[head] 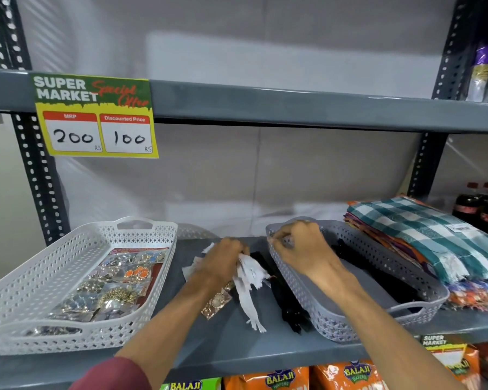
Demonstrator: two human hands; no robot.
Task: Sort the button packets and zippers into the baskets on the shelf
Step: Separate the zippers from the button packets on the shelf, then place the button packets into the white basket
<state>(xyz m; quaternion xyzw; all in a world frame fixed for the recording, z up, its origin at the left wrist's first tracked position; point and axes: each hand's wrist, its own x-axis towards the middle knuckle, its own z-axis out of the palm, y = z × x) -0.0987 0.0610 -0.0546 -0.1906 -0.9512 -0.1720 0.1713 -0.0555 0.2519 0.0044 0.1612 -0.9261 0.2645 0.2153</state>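
Note:
On the grey shelf (231, 344) a white basket (26, 282) at the left holds several button packets (116, 288). A grey basket (333, 319) at the right holds black zippers (350, 254). Between the baskets lie white zippers (251, 280), black zippers (288, 308) and a gold button packet (216, 302). My left hand (223, 263) is closed on the bunch of white zippers at their top end. My right hand (302, 246) hovers over the grey basket's near-left rim with fingers pinched; what it holds is not visible.
Folded checked cloths (423, 237) are stacked right of the grey basket, with dark soda bottles (482, 209) behind. A yellow price sign (96, 116) hangs from the upper shelf. Snack bags (279, 378) fill the shelf below.

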